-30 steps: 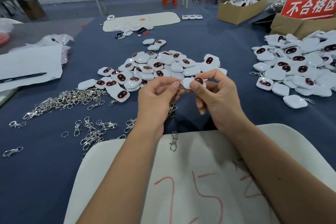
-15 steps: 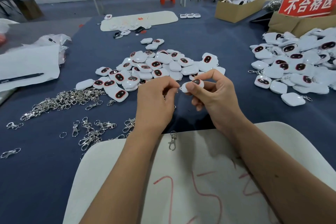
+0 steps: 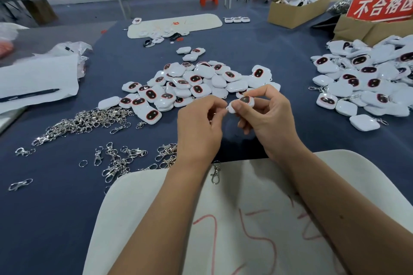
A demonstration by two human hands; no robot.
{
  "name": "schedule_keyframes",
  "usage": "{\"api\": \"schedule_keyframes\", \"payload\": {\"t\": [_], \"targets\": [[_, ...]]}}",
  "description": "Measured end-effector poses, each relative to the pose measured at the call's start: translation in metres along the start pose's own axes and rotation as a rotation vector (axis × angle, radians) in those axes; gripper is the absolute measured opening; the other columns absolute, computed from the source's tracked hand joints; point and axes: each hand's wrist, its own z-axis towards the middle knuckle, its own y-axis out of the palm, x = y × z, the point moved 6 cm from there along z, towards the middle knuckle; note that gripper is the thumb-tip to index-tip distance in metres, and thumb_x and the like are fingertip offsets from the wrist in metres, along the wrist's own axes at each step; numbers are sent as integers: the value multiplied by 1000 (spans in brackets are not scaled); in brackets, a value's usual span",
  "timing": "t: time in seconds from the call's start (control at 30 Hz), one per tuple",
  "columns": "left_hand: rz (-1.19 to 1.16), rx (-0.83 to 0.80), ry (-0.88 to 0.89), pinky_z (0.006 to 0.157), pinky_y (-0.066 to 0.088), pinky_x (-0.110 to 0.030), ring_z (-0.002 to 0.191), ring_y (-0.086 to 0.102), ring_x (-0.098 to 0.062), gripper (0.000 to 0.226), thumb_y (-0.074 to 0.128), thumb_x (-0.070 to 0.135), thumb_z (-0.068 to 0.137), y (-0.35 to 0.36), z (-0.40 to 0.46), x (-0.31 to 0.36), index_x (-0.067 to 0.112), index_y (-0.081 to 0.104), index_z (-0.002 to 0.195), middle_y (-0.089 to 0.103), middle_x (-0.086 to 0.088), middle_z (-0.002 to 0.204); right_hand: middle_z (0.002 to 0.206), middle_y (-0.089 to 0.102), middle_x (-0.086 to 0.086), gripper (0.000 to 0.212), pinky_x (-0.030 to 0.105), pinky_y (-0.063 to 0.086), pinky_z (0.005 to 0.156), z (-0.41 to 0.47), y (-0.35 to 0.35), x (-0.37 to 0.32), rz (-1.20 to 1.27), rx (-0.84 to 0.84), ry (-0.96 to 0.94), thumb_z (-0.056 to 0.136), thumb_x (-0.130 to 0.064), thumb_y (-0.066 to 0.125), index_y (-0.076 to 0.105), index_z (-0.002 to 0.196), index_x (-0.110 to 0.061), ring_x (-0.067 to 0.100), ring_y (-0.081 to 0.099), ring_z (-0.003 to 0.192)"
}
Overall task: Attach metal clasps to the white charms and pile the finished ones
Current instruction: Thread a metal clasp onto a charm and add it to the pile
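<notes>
Nearest me, my forearms cross a white board (image 3: 257, 219) with red scrawl, where one spare clasp (image 3: 215, 174) lies at its far edge. Just beyond, my right hand (image 3: 268, 116) pinches a white charm (image 3: 243, 101) between thumb and forefinger, its dark face turned up; my left hand (image 3: 199, 127) curls its fingertips against the charm's near corner, apparently pinching a clasp ring, though the ring itself is hidden and I cannot tell how far it is threaded. In my judgement the step goes well if I keep the charm steady in the right hand, turn the ring with the left until it seats fully through the loop, and tug lightly before letting go. To the left on the blue surface (image 3: 55, 219) lie loose metal clasps (image 3: 85, 120); ahead sits the pile of bare charms (image 3: 192, 87); well apart to the right, the pile of finished charms (image 3: 368, 82) shows clasps at its edges, and this one should join it. A red sign (image 3: 382, 4) stands beyond.
</notes>
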Motion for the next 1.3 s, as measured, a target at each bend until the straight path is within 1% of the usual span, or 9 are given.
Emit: {"api": "schedule_keyframes", "payload": {"t": [0.17,0.4,0.57,0.63,0.73,0.83,0.93,1.13,1.3], "targets": [[-144,25,-134,69,46,-9,75,65,-9,5,77,13,87,-2,1,-8,18,75,88,72,10,79,69,70,10,22,25,47,45,0,0,-3,33,-17,-27,93,-15,79,60,102,-9,19,59,51],[-152,-11,-140,69,42,-10,73,61,-6,10,77,10,86,-1,2,-7,18,72,82,68,12,76,78,73,17,24,27,46,43,2,-2,2,60,5,17,95,-25,76,64,105,-7,21,59,51],[-111,21,-110,72,41,-10,79,60,-5,11,69,11,94,-3,3,-5,17,68,84,68,11,81,73,72,13,24,26,43,39,3,-3,6,45,30,49,96,-27,75,67,98,-5,18,56,47],[-126,22,-130,73,46,-15,76,61,-6,12,66,9,95,-2,2,-6,15,66,85,68,8,79,70,70,12,28,24,41,38,3,-3,7,35,33,56,95,-29,76,67,96,-3,16,54,44],[-367,2,-316,74,56,-28,69,68,-12,12,62,3,98,4,0,-15,9,64,87,70,-5,78,71,71,12,30,24,42,38,2,-2,6,27,18,45,94,-29,78,67,98,-2,16,54,44],[-619,21,-486,71,58,-23,71,73,-13,10,64,-2,96,8,-3,-21,8,63,95,70,-2,72,73,72,13,29,24,42,39,2,-2,5,43,5,48,92,-29,80,67,97,-4,16,55,45],[-703,30,-559,70,58,-21,72,74,-15,12,69,-6,91,10,-5,-23,6,66,94,70,-2,69,74,73,14,39,24,42,39,2,-2,5,59,11,57,87,-34,82,66,100,0,17,56,47],[-617,25,-529,73,62,-28,69,75,-18,13,74,-3,88,6,-5,-23,9,69,87,71,-5,66,73,72,14,49,25,43,41,1,-1,1,77,8,43,84,-34,82,62,105,6,18,58,49],[-237,-17,-269,62,53,-21,60,67,-12,16,68,-2,89,-2,-1,-10,12,68,81,69,-3,66,71,72,13,52,26,45,43,-1,-1,-2,53,6,28,81,-34,82,61,105,6,19,59,50]]}}
